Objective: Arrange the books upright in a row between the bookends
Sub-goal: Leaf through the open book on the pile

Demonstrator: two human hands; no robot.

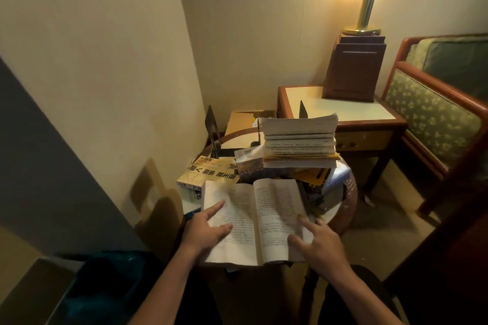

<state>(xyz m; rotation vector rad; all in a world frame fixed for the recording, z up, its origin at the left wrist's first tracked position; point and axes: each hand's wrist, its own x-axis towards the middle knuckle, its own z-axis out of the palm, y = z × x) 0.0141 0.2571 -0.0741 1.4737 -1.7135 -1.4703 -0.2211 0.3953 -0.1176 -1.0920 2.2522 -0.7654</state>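
Observation:
An open book (254,208) lies flat at the near edge of a small round table (348,208). My left hand (207,229) rests on its left page with straight fingers. My right hand (320,243) touches the right page's outer edge, fingers spread. Behind it a stack of several books (299,141) lies flat, with more books scattered beneath. A yellow book (211,173) with large black characters lies at the left. Two dark metal bookends stand at the back: the left bookend (212,124) and, behind the stack, the right bookend (303,110).
A side table (343,111) with a wooden lamp base (353,68) stands behind on the right. An upholstered chair (435,113) is at the far right. The wall corner is close on the left. A cardboard box (241,120) sits behind the round table.

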